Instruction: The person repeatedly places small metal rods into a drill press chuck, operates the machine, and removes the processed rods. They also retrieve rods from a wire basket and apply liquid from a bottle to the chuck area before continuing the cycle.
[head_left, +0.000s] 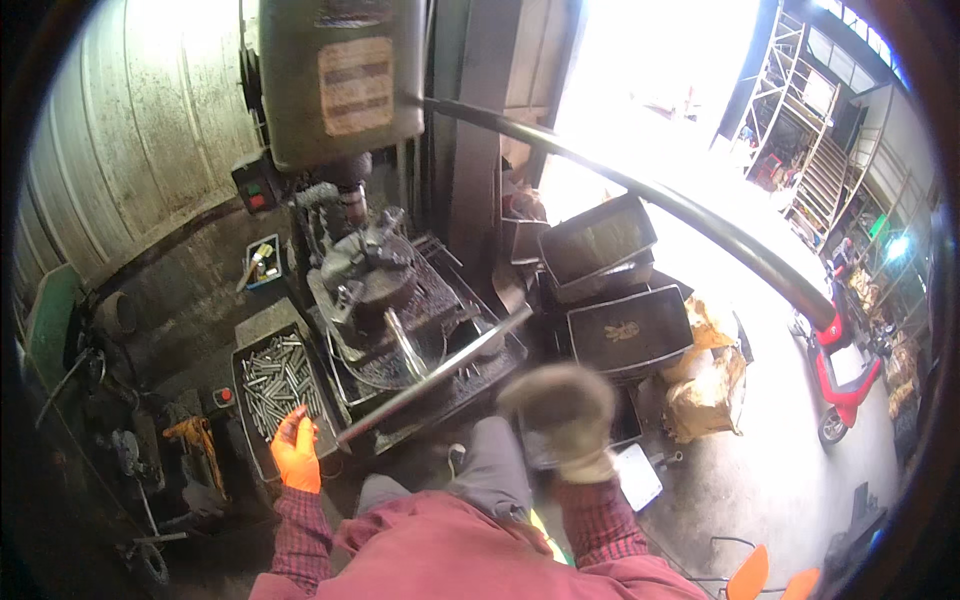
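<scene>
Left hand, orange-gloved, pinching a metal pin over the tray of pins. Right hand blurred, grip impossible to tell. Risk of fumbling the pin, or snagging a glove near the drill chuck.

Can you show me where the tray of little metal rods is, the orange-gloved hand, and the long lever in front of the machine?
tray of metal rods [252, 352], head view, bare left rim
left hand [297, 455], head view, back of glove
long lever [440, 376], head view, mid-shaft
</scene>
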